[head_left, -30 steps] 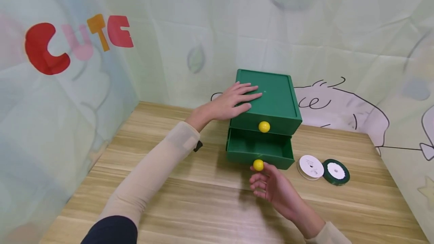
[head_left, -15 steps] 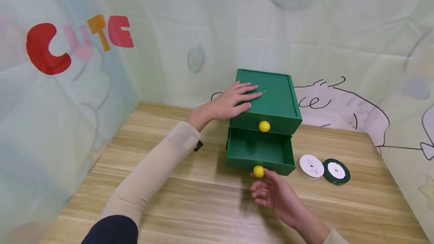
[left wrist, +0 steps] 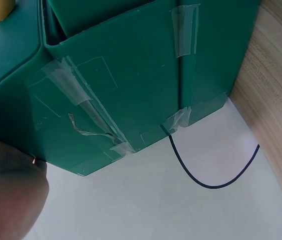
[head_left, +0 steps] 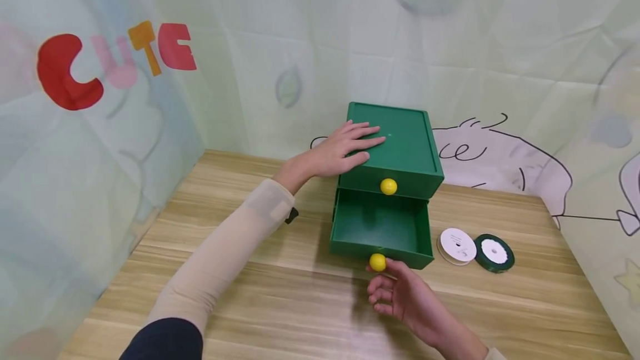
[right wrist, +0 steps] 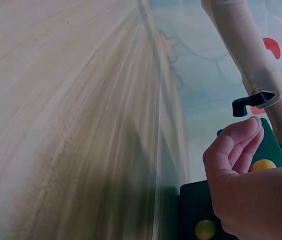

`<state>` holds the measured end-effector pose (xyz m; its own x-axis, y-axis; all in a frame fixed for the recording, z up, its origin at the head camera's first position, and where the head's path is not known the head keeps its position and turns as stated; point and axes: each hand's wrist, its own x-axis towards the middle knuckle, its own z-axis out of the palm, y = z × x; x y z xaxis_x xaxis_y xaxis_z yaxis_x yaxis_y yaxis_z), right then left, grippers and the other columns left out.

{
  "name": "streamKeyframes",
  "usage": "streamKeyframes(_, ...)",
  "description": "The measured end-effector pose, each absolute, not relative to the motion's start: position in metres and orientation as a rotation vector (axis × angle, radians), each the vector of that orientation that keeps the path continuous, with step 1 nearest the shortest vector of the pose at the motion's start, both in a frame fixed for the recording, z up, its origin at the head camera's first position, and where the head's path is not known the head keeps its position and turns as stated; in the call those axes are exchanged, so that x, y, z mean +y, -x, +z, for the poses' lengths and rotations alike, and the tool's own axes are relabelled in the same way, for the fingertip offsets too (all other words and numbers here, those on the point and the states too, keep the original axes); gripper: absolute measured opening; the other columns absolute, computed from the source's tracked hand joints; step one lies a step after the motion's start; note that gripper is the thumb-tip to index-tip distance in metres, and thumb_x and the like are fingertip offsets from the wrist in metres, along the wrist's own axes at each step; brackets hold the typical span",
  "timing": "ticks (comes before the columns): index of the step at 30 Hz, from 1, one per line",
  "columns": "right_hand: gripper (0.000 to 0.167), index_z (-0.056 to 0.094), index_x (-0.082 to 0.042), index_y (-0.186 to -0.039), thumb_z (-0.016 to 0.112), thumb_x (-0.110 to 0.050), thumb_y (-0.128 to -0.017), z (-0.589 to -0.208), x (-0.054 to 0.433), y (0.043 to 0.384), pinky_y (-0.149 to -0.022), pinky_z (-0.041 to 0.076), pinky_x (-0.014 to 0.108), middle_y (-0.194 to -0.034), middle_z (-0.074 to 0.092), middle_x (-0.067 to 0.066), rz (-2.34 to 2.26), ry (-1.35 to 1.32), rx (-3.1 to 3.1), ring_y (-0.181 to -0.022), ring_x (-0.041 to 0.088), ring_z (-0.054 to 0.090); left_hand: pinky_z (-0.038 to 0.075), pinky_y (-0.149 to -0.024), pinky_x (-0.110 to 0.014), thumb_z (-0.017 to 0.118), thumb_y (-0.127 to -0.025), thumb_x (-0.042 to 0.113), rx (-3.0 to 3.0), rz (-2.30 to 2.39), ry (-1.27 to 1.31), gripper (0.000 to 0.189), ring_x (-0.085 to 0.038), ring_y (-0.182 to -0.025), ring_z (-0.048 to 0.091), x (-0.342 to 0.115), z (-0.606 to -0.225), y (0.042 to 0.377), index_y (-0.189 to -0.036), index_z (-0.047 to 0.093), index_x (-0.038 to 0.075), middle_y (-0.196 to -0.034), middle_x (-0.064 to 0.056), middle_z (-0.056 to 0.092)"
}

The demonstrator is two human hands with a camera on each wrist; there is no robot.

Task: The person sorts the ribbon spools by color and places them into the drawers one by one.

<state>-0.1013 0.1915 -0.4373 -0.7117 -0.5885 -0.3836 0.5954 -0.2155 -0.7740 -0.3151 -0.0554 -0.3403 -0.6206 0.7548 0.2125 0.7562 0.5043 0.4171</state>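
Observation:
A green drawer cabinet (head_left: pixel 405 146) stands on the table, and my left hand (head_left: pixel 342 151) rests on its top with fingers spread. Below the upper drawer, a lower drawer (head_left: pixel 405 258) is pulled out, and its inside looks bare. My right hand (head_left: pixel 415 304) pinches the round yellow knob (head_left: pixel 377 262) of that drawer between thumb and index finger. The other fingers are loosely curled beneath. Another yellow knob (head_left: pixel 388 186) sits on the closed upper drawer. In the left wrist view, clear tape (left wrist: pixel 73 85) runs across the seams of the cabinet's side (left wrist: pixel 131 80).
Right of the cabinet lie a white ribbon spool (head_left: pixel 457 246) and a dark green ribbon spool (head_left: pixel 494 253), side by side. The wooden table (head_left: pixel 290 304) meets a printed cloth backdrop (head_left: pixel 280 43) behind and on both sides.
The lower drawer has slid further out toward me, with my right hand moving along on its knob. My left hand has stayed on the cabinet top.

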Motion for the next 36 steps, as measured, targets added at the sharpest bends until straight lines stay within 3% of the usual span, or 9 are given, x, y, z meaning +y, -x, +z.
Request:
streamKeyframes(20,0.041,0.061,-0.012,-0.126,0.035,-0.042,-0.115,-0.436,0.197,0.098,-0.089,0.058,0.027,-0.101,0.071,-0.001,-1.966,-0.063,1.259,-0.094,0.014,0.068,-0.006,-0.133,-0.043,0.044,-0.113,0.030,-2.718,-0.763,1.366,0.054,-0.030,-0.165,0.013,-0.054,-0.339,0.313,-0.165,0.040,0.015,-0.175,-0.010,0.027)
streamKeyframes(27,0.040,0.055,-0.015,-0.127,0.026,-0.040,-0.116,-0.438,0.201,0.098,-0.085,0.058,0.026,-0.100,0.070,-0.001,-2.006,0.014,1.219,-0.092,0.013,0.068,-0.006,-0.133,-0.042,0.044,-0.113,0.029,-2.705,-0.774,1.369,0.054,-0.030,-0.165,0.014,-0.056,-0.338,0.313,-0.165,0.041,0.014,-0.175,-0.011,0.028)
streamKeyframes(32,0.038,0.051,-0.015,-0.130,0.030,-0.043,-0.115,-0.438,0.208,0.097,-0.087,0.057,0.027,-0.102,0.068,-0.001,-1.981,-0.022,1.270,-0.094,0.014,0.066,-0.006,-0.133,-0.042,0.044,-0.113,0.029,-2.710,-0.764,1.367,0.054,-0.030,-0.165,0.014,-0.056,-0.338,0.314,-0.165,0.040,0.014,-0.175,-0.010,0.027)
streamKeyframes(36,0.040,0.056,-0.015,-0.129,0.030,-0.042,-0.115,-0.439,0.219,0.096,-0.088,0.057,0.027,-0.104,0.069,-0.002,-1.971,-0.022,1.279,-0.096,0.013,0.067,-0.006,-0.133,-0.042,0.044,-0.113,0.029,-2.714,-0.764,1.375,0.054,-0.030,-0.165,0.013,-0.053,-0.338,0.314,-0.165,0.040,0.014,-0.175,-0.011,0.027)
